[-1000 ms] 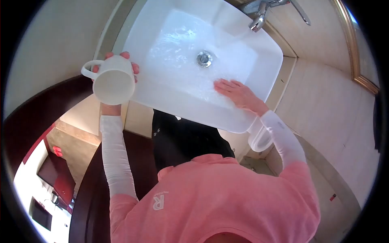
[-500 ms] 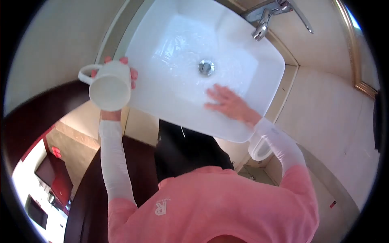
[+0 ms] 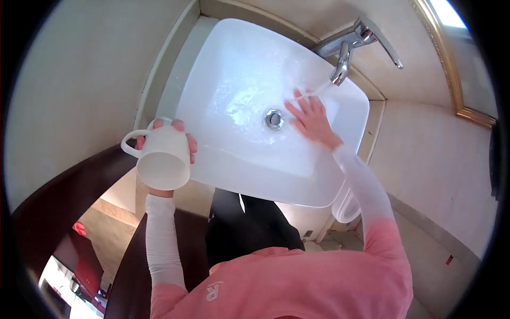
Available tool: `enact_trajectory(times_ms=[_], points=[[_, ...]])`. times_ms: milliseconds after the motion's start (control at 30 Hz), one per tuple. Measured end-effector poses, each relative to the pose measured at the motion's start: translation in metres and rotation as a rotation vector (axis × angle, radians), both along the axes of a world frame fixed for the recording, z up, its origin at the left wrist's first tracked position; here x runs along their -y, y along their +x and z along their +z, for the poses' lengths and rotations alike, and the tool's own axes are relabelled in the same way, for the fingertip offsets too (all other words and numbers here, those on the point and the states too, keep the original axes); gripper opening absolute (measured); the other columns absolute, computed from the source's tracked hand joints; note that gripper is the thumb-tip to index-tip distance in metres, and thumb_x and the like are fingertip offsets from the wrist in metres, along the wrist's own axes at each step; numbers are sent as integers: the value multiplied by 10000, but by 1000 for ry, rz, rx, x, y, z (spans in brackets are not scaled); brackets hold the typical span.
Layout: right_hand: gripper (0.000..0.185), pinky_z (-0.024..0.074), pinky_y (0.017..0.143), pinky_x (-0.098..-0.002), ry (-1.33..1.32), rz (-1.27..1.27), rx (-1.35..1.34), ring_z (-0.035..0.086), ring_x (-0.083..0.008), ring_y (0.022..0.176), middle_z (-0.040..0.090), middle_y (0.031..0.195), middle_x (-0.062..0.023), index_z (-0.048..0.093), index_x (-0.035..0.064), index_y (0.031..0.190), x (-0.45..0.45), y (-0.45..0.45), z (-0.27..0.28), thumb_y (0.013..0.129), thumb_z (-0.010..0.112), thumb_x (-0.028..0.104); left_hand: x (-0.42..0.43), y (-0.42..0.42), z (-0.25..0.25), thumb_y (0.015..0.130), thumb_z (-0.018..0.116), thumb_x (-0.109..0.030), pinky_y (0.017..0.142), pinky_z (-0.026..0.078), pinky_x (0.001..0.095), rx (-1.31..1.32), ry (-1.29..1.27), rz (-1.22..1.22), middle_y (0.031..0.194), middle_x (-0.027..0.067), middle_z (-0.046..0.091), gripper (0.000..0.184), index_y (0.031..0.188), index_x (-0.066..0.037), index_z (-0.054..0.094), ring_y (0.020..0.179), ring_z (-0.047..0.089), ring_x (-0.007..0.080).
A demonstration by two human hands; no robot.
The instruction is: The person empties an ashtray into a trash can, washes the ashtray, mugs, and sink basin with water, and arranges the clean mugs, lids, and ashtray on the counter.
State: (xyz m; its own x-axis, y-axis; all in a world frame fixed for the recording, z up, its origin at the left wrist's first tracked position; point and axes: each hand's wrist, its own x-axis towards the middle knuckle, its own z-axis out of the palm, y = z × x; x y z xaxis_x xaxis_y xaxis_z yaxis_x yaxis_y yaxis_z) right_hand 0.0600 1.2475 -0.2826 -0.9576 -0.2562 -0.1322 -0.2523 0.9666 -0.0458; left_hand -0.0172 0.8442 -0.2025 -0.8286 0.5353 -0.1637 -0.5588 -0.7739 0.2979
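Observation:
My left hand point(image 3: 192, 146) has its fingers wrapped around a white mug point(image 3: 164, 154), to the left of the sink's near left rim. The mug's handle points left and its round opening faces back toward me; the inside looks bare and pale. My right hand point(image 3: 312, 119) is over the white sink point(image 3: 218, 165), fingers spread, just right of the round metal drain point(image 3: 274, 120). A thin stream of water point(image 3: 313, 93) from the chrome faucet point(image 3: 342, 66) meets its fingertips. Water ripples on the basin floor left of the drain.
A wall and narrow ledge point(image 3: 175, 80) border the sink on the left. A gold-framed mirror point(image 3: 451, 74) hangs at the upper right. A white toilet point(image 3: 348, 210) stands below the sink's right corner. A dark red counter edge point(image 3: 69, 186) runs along the left.
My right hand has moved up and right, into the water stream beneath the faucet. My left hand still holds the mug. The whole view has shifted, and the water ripples more strongly.

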Motion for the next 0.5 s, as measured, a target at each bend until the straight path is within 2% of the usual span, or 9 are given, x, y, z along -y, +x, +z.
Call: enact_trajectory(times_ms=[67,100,133,200,233,333,367,467,500], points=[[556,227,1028,-657,54,-55,121,90,-464,1405,132,1558,-127,399,330,1408,8,60,1,880,550,417,4,-3,-3,897,501,-518,491,526,403,-14,26,-5,1100,142,482,407,1121,-187,580,763,530,392],[565,204,1024,-690,-19,-40,190,44,-476,1407,74,1563,-148,394,348,1409,24,75,10,874,556,429,6,-4,-4,888,527,-512,512,537,418,-7,71,-14,1102,142,496,395,1111,-189,570,787,541,410],[580,241,1014,-683,-82,8,156,80,-493,1397,133,1561,-117,393,364,1405,40,82,7,856,567,435,5,-5,2,897,508,-511,483,518,404,-14,45,-10,1086,139,481,396,1117,-186,563,752,525,392],[478,262,1083,-567,-170,299,140,214,-379,1401,287,1520,-18,464,360,1343,77,72,-15,875,533,287,5,-8,3,910,473,-515,449,495,387,-35,31,-2,1068,135,466,398,1113,-183,557,708,505,371],[433,281,1095,-497,-185,364,153,251,-307,1398,315,1503,-11,489,343,1318,110,44,12,898,510,239,5,-8,5,912,465,-517,446,494,384,-7,10,16,1066,135,466,401,1111,-181,556,706,506,369],[471,300,1077,-473,-338,349,-11,322,-268,1360,372,1468,-1,493,253,1321,155,-33,5,874,574,379,4,-8,5,902,475,-527,474,520,396,62,21,20,1082,134,479,404,1105,-187,554,734,530,382],[484,300,1075,-472,-306,337,-91,330,-266,1353,377,1464,-11,492,250,1320,155,-57,-2,867,577,400,3,-10,0,889,501,-533,508,549,414,61,74,3,1101,135,492,403,1104,-196,554,766,554,400],[547,265,1099,-468,-199,311,-324,308,-261,1368,360,1473,-27,460,250,1355,118,-117,-31,854,569,440,0,-9,-18,896,481,-537,487,539,403,-9,19,-19,1086,129,491,406,1113,-201,555,754,555,393],[566,252,1112,-428,-163,285,-343,313,-228,1366,371,1466,-24,452,246,1362,98,-129,-28,847,566,453,1,-9,-15,896,480,-538,484,539,402,-8,-20,-35,1081,127,490,404,1113,-204,554,752,555,390]])
